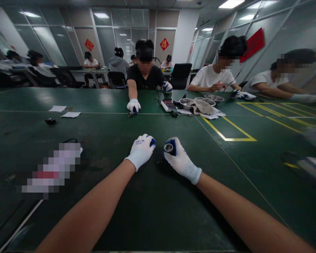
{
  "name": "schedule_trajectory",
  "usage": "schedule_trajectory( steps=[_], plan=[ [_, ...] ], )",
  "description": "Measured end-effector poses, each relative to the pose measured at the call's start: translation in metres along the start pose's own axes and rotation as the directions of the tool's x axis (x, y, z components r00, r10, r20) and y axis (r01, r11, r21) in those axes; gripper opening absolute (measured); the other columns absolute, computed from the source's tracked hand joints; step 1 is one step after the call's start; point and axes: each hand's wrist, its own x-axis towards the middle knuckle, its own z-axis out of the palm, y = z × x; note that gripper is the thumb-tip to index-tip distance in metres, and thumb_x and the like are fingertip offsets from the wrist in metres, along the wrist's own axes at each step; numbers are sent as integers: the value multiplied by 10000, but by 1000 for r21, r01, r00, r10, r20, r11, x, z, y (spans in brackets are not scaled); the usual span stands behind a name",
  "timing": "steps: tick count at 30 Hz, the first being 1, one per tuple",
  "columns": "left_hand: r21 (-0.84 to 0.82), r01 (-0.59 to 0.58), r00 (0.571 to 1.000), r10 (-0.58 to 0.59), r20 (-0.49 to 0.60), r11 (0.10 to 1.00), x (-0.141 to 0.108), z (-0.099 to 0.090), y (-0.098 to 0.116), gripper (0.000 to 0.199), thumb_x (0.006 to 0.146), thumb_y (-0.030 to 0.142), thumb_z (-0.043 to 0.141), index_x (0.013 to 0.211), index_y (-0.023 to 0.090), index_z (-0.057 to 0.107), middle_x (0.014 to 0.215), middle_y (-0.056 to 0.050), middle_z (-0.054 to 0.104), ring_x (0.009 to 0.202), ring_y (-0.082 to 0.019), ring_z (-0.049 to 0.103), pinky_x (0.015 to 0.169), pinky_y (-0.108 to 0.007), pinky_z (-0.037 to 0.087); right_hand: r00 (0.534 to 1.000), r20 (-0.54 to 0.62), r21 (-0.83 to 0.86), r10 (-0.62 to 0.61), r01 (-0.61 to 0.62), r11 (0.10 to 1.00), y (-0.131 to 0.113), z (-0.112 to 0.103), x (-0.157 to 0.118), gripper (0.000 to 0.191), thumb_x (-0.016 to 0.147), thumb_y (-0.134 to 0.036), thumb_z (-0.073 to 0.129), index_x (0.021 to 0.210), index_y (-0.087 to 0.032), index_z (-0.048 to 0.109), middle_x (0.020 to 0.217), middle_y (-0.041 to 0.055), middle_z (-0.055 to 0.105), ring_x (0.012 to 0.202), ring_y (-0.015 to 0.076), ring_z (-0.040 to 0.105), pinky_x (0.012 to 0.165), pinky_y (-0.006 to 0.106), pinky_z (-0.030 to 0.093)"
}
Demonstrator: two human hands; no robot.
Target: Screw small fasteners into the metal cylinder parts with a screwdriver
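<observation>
Forearms (94, 207) at bottom; right hand (180, 160), centre, clamped round dark cylinder (169, 148), not set down, seemingly mid-handling; left hand (142, 151) curled, can't tell whether holding.

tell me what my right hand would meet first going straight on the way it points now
Probably the left hand, at its blue-coated fingertips, across a narrow gap over the green table. Depth is unclear in this view, so the right hand with its cylindrical part could pass just beyond them.
</observation>
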Motion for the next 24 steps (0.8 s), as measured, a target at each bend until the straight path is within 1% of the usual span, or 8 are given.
schedule_trajectory(
  steps=[3,6,9,13,15,17,20,24],
  plan=[
    [-125,-22,999,18,-34,992,-4,0,-1,220,983,213,604,1183,188,693,1241,-143,725,1172,-306,684,1050,-454,533,999,-5,3,45,-45,999,1,0,-1,253,806,-302,643,999,-256,485,850,2,630,736,199,617,708,371,539],
    [-312,-89,994,62,-95,946,-10,0,-4,228,961,166,614,1168,212,698,1196,-104,763,1134,-275,713,1051,-440,549,999,-33,10,28,-27,1000,4,0,-1,191,846,-339,616,992,-254,526,833,7,639,770,213,627,721,376,541],
    [-502,-132,987,66,-147,855,-14,-3,-4,244,922,139,640,1142,207,721,1160,-83,781,1113,-252,726,1050,-426,562,999,-20,23,-42,43,999,7,0,0,170,899,-367,598,1018,-246,583,897,26,678,871,225,651,798,383,549],
    [-686,-112,992,37,-123,719,-19,-9,1,207,895,141,649,1068,168,758,1108,-86,798,1078,-241,734,1054,-437,573,993,23,62,-113,112,992,12,-3,1,203,908,-327,588,1087,-235,615,1025,46,711,983,232,669,909,395,544],
    [-734,-82,996,25,-88,674,-21,-12,5,216,880,146,669,1072,164,768,1117,-86,803,1090,-246,733,1077,-465,565,991,39,81,-127,123,989,12,-5,1,199,906,-309,575,1087,-235,611,1045,49,708,994,234,669,926,402,539],
    [-759,-49,998,12,-54,649,-23,-15,9,227,869,145,690,1081,158,768,1134,-90,803,1102,-250,732,1090,-478,561,991,51,89,-124,119,989,11,-6,1,191,894,-300,569,1072,-236,597,1022,45,697,968,232,666,905,401,538],
    [-771,-32,999,8,-35,636,-26,-20,13,258,872,158,710,1126,161,754,1173,-91,795,1115,-248,731,1080,-475,571,994,54,80,-95,90,993,7,-6,0,238,833,-294,620,1056,-241,555,948,23,668,865,211,645,804,370,535],
    [-768,-68,998,47,-49,636,-30,-29,17,223,881,169,712,1100,159,751,1129,-83,791,1084,-237,729,1055,-449,579,996,53,30,-73,72,997,0,-3,-1,226,764,-280,663,917,-249,500,818,-23,608,713,168,570,673,319,483]
  ],
)
